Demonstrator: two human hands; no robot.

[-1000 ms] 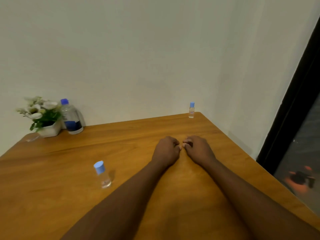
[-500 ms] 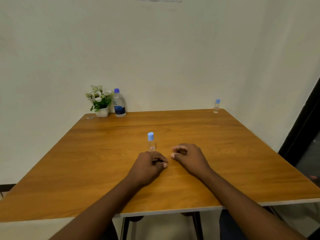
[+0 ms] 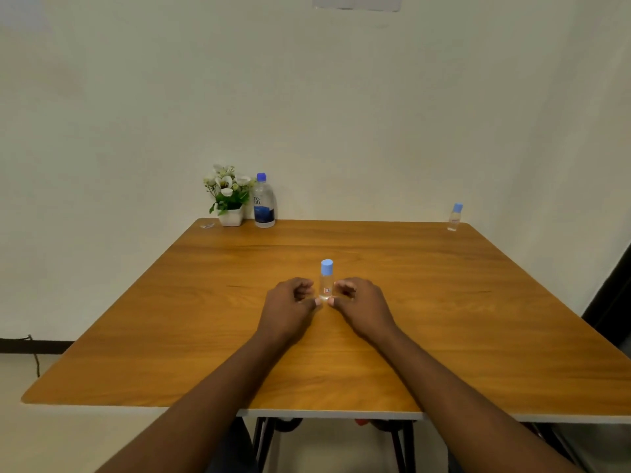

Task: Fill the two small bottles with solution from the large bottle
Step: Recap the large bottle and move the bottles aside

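Mid-table: small bottle (image 3: pixel 326 281) stands upright between left hand (image 3: pixel 288 307) and right hand (image 3: pixel 362 305).
Change: half a second ago both hands lay nearer than it; now they flank it.
Hands: fingers curled, thumb tips close at its base; whether they touch it, cannot tell.
Look: clear, blue cap, small red label.
Far edge: large bottle (image 3: pixel 263 203) left, second bottle (image 3: pixel 455 217) right.

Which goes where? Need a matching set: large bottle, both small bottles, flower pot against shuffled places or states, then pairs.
1 large bottle
2 near small bottle
3 far small bottle
4 flower pot

A far right corner of table
B between left hand and right hand
C holds white flowers
D just right of the pot

Pairs: 1-D, 2-B, 3-A, 4-C
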